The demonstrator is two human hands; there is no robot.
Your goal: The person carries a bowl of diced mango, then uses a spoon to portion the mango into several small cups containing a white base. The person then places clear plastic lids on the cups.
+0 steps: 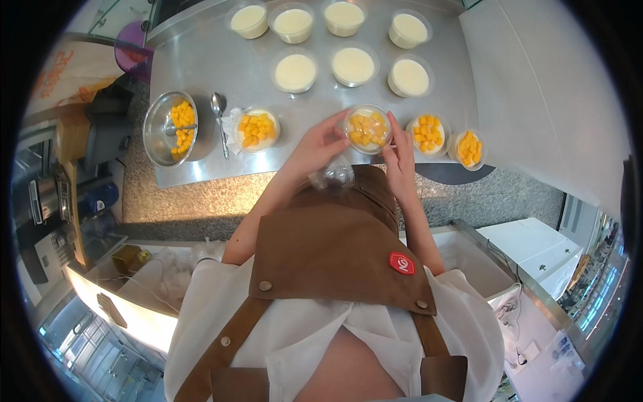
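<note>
Both my hands are at a clear plastic cup of pale pudding topped with diced mango (pixel 369 131), near the front edge of the steel table. The fingers of my left hand (pixel 319 145) hold its left side, while my right hand (pixel 400 153) grips the right rim. Glossy reflections over the mango show a clear lid on this cup; whether it is fully seated I cannot tell. Below my left palm are clear plastic lids (pixel 334 176), seemingly held by that hand, their grip hidden. To the right stand two mango-topped cups (pixel 428 134) (pixel 469 149).
Another mango-topped cup (pixel 257 129) stands left beside a crumpled tissue (pixel 228 125) and a metal spoon (pixel 220 123). A steel bowl (pixel 150 133) holds diced mango and a spoon. Several plain pudding cups (pixel 354 65) fill the back of the steel table (pixel 201 60).
</note>
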